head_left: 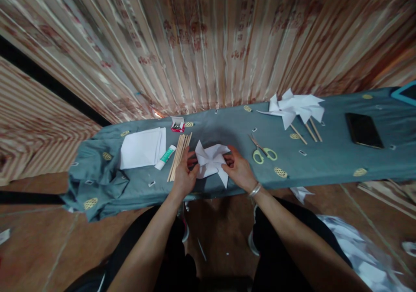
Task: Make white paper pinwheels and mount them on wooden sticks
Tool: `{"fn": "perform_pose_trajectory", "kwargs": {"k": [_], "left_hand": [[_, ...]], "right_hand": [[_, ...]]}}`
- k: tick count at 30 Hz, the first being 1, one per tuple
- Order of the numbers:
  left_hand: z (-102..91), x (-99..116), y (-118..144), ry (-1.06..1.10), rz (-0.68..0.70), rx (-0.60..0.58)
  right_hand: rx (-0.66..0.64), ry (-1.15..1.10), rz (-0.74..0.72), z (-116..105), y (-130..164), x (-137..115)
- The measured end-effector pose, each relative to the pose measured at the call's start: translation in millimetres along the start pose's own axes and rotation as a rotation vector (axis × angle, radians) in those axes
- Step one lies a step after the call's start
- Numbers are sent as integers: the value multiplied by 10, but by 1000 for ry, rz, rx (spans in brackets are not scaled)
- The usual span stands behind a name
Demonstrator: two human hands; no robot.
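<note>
A white paper pinwheel (212,158) with folded blades is between my two hands, near the front edge of the cloth-covered table. My left hand (186,173) has thumb and fingers closed at its left side. On the opposite side, my right hand (239,169) pinches the paper between thumb and fingers. Several wooden sticks (178,157) lie just beyond my left hand. Scissors (261,152) with green handles rest to the right of my right hand. No stick shows on this pinwheel.
Left of the sticks are a glue stick (166,157), a stack of white paper (141,148) and a small red box (177,124). Finished-looking pinwheels on sticks (297,108) and a phone (364,130) lie to the right. A curtain (208,45) hangs behind the table (227,123).
</note>
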State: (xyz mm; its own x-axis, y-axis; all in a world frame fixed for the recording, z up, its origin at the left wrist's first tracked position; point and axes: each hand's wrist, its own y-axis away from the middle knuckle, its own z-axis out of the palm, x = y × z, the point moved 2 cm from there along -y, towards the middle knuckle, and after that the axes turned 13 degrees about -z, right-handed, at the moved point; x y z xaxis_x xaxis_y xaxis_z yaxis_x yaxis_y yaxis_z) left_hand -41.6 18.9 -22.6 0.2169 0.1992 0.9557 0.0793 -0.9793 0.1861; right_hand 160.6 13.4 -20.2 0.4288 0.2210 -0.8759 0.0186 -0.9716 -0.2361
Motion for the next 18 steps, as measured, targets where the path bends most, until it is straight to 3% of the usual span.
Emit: {"fn": "perform_pose_trajectory", "kwargs": {"k": [4,11,15,18], "left_hand": [[6,23,-6,102,-39,10],[51,123,6,460,-245,-27],[42,194,34,655,-363,-108],[74,257,71,668,-416,-241]], "right_hand": [[81,-197,32,7,-36,22],[204,-509,166,-20,-88,61],[254,-706,221,-29,-84,56],[307,-818,241,-28,-97,81]]}}
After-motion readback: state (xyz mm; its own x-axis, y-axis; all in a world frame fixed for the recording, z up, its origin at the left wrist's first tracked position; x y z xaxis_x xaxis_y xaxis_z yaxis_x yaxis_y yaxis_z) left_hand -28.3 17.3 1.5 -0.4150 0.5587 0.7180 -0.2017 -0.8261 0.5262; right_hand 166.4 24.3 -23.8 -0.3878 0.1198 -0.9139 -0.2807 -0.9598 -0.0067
